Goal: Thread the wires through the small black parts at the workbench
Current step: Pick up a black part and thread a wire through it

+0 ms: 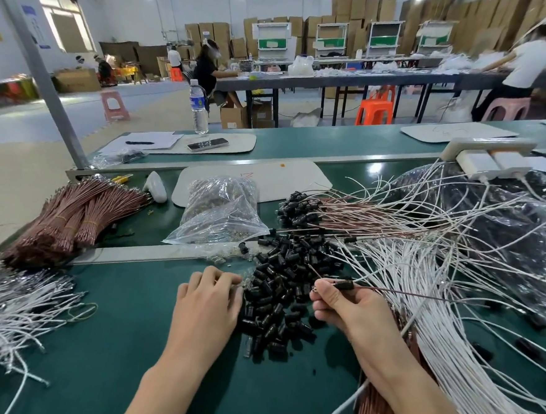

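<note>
Head view: a brown wire (420, 294) bearing a small black part (345, 284) is pinched in the right hand (339, 305) beside the pile of black parts (280, 272), where the left hand (209, 296) is rested with fingers curled, grip unclear.

A factory assembly hall: long green tabletop (302, 137) lines, stacked cardboard boxes (359, 9) along the far wall, seated workers (207, 69) at far benches, plastic stools (375, 105), wire bundles (70, 215) heaped near.
</note>
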Demonstrator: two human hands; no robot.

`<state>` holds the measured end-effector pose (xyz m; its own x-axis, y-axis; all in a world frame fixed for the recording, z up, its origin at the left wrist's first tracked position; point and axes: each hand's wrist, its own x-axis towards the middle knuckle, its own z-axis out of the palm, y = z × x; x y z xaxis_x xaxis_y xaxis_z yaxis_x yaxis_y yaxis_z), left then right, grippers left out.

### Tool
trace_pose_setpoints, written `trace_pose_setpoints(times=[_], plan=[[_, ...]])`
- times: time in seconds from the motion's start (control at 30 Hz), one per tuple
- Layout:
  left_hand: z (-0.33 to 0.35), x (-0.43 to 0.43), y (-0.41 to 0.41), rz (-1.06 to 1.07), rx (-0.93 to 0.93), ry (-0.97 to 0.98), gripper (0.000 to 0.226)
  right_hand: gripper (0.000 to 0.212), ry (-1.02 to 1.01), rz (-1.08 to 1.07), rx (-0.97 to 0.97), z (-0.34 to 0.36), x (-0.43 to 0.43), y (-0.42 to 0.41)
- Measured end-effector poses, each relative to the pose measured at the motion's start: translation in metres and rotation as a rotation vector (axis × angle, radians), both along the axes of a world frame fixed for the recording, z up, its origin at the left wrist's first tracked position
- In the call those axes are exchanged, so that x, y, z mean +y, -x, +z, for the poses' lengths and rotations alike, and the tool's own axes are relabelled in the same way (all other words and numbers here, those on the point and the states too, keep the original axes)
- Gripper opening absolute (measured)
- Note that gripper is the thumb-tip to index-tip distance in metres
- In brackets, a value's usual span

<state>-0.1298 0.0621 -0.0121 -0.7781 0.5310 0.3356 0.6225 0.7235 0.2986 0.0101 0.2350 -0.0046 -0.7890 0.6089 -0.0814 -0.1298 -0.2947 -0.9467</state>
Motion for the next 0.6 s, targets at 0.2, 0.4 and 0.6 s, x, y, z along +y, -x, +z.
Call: trace_pose_setpoints(times=[0.2,0.4,0.6], plan=[[-0.003,0.000,0.004,0.059,-0.017,0.023,0.024,0.019,0.100,0.015,0.031,0.002,0.003,-0.003],[0.013,0.011,-0.018,-0.141,-0.151,-0.502,0.011,0.026,0.142,0.030,0.051,0.002,0.004,-0.001],[0.007,0.042,-0.060,-0.339,-0.543,-0.822,0.008,0.031,0.124,0.062,0.053,-0.001,0.001,0.002]])
